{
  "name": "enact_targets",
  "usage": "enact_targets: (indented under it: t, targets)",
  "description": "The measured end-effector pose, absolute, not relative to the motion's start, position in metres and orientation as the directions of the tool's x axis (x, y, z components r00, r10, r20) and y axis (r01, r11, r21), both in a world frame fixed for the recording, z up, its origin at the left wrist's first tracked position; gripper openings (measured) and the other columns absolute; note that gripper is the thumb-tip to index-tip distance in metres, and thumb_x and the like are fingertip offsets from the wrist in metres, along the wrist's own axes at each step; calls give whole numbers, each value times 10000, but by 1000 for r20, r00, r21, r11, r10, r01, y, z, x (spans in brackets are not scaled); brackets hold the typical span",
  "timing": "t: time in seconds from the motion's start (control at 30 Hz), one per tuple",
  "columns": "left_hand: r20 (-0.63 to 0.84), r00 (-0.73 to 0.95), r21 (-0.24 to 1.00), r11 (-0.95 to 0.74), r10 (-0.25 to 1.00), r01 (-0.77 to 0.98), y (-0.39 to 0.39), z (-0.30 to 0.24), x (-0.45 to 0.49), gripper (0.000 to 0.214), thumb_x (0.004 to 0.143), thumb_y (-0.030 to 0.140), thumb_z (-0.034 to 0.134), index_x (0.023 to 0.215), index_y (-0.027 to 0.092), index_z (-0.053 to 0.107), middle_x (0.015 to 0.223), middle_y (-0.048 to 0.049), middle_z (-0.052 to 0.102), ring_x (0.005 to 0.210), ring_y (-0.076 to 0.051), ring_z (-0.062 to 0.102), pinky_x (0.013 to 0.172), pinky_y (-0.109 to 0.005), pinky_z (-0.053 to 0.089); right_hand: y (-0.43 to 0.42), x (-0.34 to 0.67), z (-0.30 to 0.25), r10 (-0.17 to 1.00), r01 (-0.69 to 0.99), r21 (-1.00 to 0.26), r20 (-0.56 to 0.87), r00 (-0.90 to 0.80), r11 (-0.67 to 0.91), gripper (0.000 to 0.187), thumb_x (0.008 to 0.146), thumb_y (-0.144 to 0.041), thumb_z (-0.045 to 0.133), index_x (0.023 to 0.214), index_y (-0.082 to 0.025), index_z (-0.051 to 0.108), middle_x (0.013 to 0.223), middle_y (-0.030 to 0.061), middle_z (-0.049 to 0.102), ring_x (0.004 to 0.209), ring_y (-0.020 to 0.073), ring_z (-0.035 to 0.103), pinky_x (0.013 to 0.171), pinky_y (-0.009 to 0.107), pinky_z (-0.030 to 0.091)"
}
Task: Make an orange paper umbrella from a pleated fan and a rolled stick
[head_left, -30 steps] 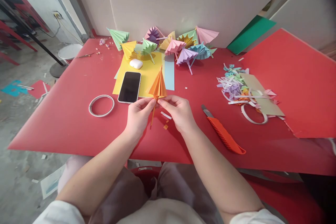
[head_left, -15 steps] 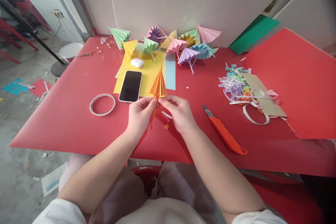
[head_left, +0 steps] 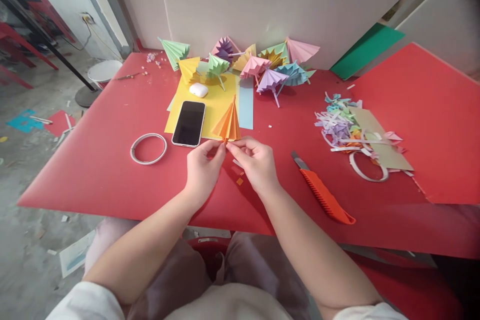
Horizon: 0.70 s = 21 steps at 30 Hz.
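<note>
An orange pleated paper umbrella points tip-up between my two hands, above the red table. My left hand is closed, thumb and fingers pinching the umbrella's lower end. From the other side my right hand pinches the same spot, its thumb close to the left thumb. The thin stick below the pleats is mostly hidden by my fingers. Small orange paper scraps lie on the table just under my right hand.
Left of my hands are a phone and a tape roll. An orange utility knife lies to the right, before a pile of paper strips. Several finished paper umbrellas and a white case sit behind.
The orange umbrella has tilted slightly, its tip leaning right, and its stick is now hidden behind my fingers. Both hands stay pinched on it. The whole view has shifted slightly.
</note>
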<state>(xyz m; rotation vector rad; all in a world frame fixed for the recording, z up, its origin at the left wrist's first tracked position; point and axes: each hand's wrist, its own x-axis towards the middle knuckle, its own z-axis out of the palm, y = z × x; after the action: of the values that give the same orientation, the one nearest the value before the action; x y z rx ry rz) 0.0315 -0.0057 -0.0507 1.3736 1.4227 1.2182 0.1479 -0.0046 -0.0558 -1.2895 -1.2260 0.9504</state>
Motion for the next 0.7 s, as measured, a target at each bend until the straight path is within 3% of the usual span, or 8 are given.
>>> enact_targets:
  t: [0.2, 0.5, 0.7]
  targets:
    - [116, -105, 939, -74, 988, 336, -6, -51, 31, 111, 769, 228, 553, 744, 189, 654, 712, 15, 693, 662, -122, 645, 621, -198, 487, -6, 145, -54, 976, 240, -966, 141, 168, 98, 144, 705, -360, 644, 670, -221, 663, 745, 10, 658, 698, 162, 582, 627, 316, 459]
    - [163, -108, 917, -110, 981, 384, -6, -51, 31, 109, 770, 200, 548, 754, 192, 655, 734, 11, 701, 676, -120, 654, 639, -199, 498, -6, 147, -58, 980, 202, -973, 142, 137, 113, 184, 697, -401, 655, 713, -220, 679, 778, 19, 662, 689, 158, 574, 624, 317, 462]
    - [269, -96, 857, -192, 958, 479, -7, -53, 31, 130, 765, 166, 538, 753, 196, 664, 736, -2, 696, 674, -131, 647, 628, -214, 495, -7, 146, -57, 976, 206, -969, 166, 138, 135, 162, 722, -373, 635, 744, -222, 690, 792, 14, 660, 707, 155, 582, 656, 322, 483]
